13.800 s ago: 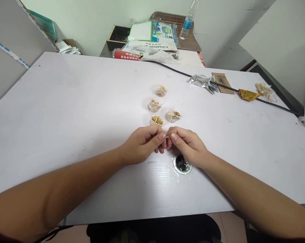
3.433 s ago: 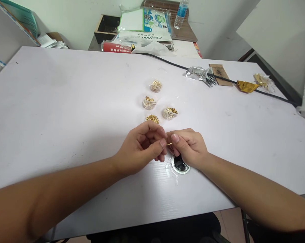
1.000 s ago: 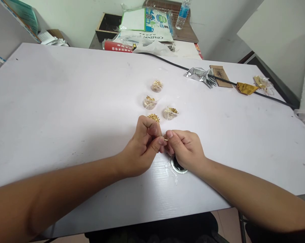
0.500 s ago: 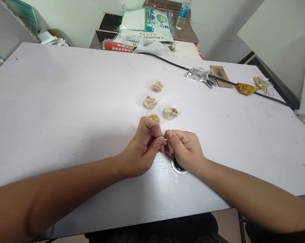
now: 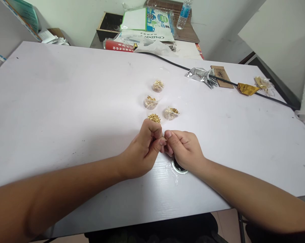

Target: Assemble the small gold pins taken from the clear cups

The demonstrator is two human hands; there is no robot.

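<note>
My left hand [image 5: 143, 150] and my right hand [image 5: 184, 148] meet fingertip to fingertip over the white table [image 5: 66, 101]. Both are closed in a pinch on a tiny gold pin, almost hidden between the thumbs. Just beyond the hands lies a loose pile of gold pins [image 5: 154, 117]. Three small clear bags of gold pins sit behind it: one to the right [image 5: 171, 113], one in the middle [image 5: 150, 102], one farthest [image 5: 158, 85]. A round metal grommet hole [image 5: 179, 166] shows under my right wrist.
A black cable [image 5: 218, 79] runs across the far right of the table. Silver foil [image 5: 200, 74], a brown card [image 5: 221, 72], a gold wrapper [image 5: 247, 88] and a small bag [image 5: 262, 82] lie along it. Behind the table are boxes, papers and a water bottle [image 5: 183, 14].
Over the last second the hands stay pressed together with barely any shift. Compared with 3.4 s ago, the left fingers have curled tighter and the pin shows less.
</note>
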